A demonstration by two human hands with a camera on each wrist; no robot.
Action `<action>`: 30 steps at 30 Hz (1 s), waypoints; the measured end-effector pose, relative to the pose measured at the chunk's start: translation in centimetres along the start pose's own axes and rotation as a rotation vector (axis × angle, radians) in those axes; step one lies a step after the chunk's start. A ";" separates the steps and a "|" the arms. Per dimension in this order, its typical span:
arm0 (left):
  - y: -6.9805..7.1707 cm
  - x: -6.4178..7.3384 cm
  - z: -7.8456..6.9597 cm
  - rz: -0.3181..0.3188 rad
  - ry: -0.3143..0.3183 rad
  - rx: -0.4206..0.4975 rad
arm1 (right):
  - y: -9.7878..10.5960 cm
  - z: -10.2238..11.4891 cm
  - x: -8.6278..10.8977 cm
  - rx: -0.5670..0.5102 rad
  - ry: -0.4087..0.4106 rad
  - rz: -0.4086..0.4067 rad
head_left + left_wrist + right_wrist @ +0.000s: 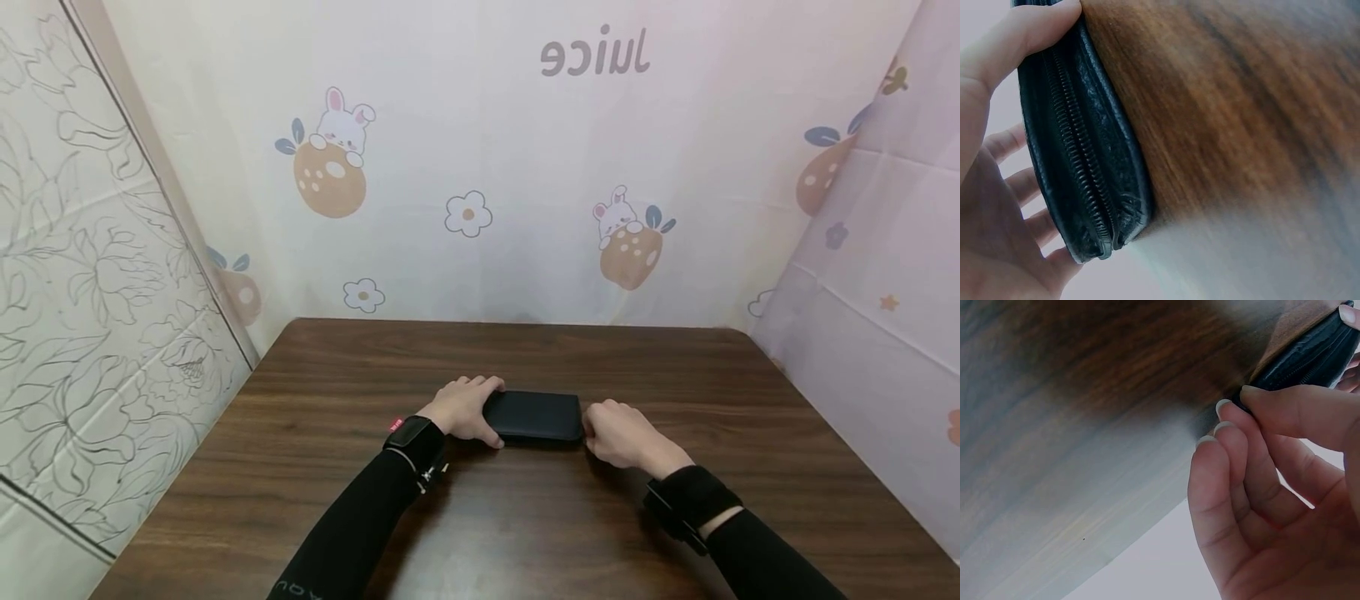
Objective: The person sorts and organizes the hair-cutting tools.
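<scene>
A black zip-around wallet lies on the brown wooden table, long side across. My left hand grips its left end, thumb along the near edge and fingers behind the far side. In the left wrist view the zipper runs along the wallet's edge, its two rows of teeth close together. At the opposite end my right hand pinches the zipper pull between thumb and forefinger. Those fingertips cover most of the pull in the right wrist view, where the other fingers are curled beside it.
The wood-grain table reaches back to a pale curtain printed with rabbits and fruit. A white panel with line-drawn flowers borders the left side, and another pale sheet hangs on the right.
</scene>
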State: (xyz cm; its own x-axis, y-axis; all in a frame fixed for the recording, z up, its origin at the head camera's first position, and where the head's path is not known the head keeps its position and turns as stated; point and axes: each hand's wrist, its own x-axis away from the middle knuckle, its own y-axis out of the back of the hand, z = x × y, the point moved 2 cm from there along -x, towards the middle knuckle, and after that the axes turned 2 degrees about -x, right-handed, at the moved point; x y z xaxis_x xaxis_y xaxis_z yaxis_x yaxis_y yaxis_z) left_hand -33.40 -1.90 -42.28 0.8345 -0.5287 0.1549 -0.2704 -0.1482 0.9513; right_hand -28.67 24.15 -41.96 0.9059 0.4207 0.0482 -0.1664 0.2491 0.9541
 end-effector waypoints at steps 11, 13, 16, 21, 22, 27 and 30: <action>-0.2 -0.1 0.2 0.001 -0.005 -0.006 | -0.4 0.0 0.2 0.016 0.022 -0.023; -0.2 -0.2 0.3 0.000 -0.006 -0.009 | -0.4 0.1 0.2 0.025 0.023 -0.026; -0.2 -0.3 0.3 0.000 -0.004 -0.008 | -0.4 0.3 0.1 0.035 0.023 -0.025; -0.2 -0.3 0.2 -0.001 -0.005 -0.012 | -0.2 0.5 0.2 0.037 0.017 -0.020; -0.2 -0.3 0.2 -0.001 -0.006 -0.014 | -0.2 0.5 0.2 0.035 0.016 -0.018; -0.2 -0.5 0.2 0.001 -0.006 -0.019 | -0.2 0.4 0.3 0.024 0.012 -0.020; -0.3 -0.4 0.2 -0.002 -0.002 -0.017 | -0.3 0.4 0.3 0.017 0.011 -0.027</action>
State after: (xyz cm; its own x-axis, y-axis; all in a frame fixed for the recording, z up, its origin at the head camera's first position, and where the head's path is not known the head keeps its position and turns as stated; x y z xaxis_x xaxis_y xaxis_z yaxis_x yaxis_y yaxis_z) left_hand -33.79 -1.83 -42.67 0.8340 -0.5304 0.1520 -0.2602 -0.1352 0.9560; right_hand -28.16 23.87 -42.09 0.9055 0.4240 0.0190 -0.1350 0.2454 0.9600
